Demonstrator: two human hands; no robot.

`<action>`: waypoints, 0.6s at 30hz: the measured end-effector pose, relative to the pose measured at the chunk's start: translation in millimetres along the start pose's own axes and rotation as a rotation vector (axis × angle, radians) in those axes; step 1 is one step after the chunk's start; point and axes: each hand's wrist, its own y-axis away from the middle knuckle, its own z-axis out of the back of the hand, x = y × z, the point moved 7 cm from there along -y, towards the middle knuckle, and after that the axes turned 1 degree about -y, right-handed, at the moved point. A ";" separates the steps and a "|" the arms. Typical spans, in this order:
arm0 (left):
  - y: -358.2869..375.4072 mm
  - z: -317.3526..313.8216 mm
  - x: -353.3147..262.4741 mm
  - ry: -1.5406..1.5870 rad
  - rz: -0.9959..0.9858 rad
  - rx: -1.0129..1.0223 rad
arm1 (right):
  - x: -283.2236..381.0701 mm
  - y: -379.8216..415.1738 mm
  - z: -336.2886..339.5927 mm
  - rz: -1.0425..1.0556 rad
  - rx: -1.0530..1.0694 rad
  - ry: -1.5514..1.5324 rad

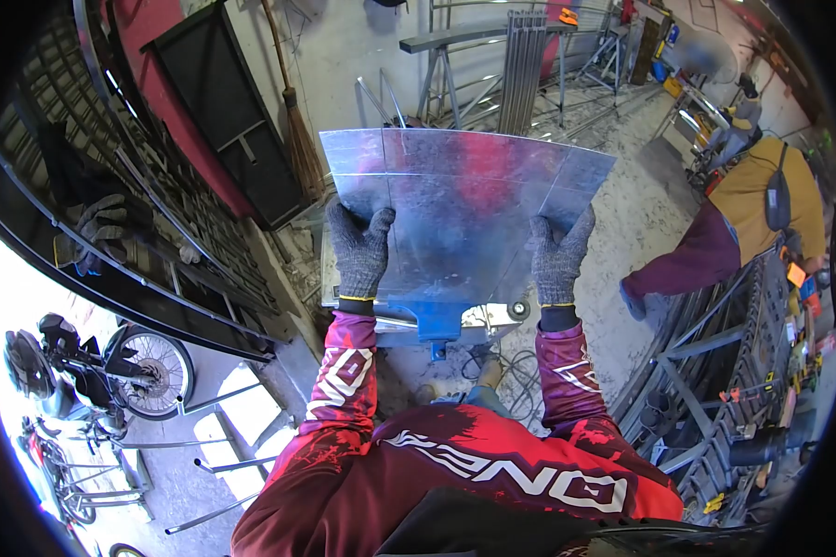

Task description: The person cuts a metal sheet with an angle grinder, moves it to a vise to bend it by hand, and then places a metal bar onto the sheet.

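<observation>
A shiny metal sheet with thin lines marked near its far and side edges is held out in front of me. My left hand, in a grey knit glove, grips its left side, thumb on the upper face. On the right side, my right hand, gloved the same way, holds the sheet with its thumb on top too. Fingers of both hands are partly hidden at the edges. Below the sheet's near edge a blue metal vise-like part shows.
A co-worker in a tan top bends over at the right. Steel bars and a rack stand lower right. A broom leans by a dark door. Cables lie on the floor. A motorcycle stands at left.
</observation>
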 end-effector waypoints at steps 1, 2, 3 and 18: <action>0.0 0.0 -0.1 0.000 0.000 0.000 | 1.6 0.6 0.5 0.000 0.000 0.000; 0.0 -0.2 0.2 0.007 0.005 0.000 | 5.3 1.5 0.3 -0.050 0.006 -0.011; 0.1 -0.5 0.6 0.014 0.009 0.000 | 6.6 2.3 0.0 -0.100 0.011 -0.022; 1.4 -0.7 4.7 0.036 0.007 0.014 | 2.2 0.6 3.3 0.118 -0.024 0.118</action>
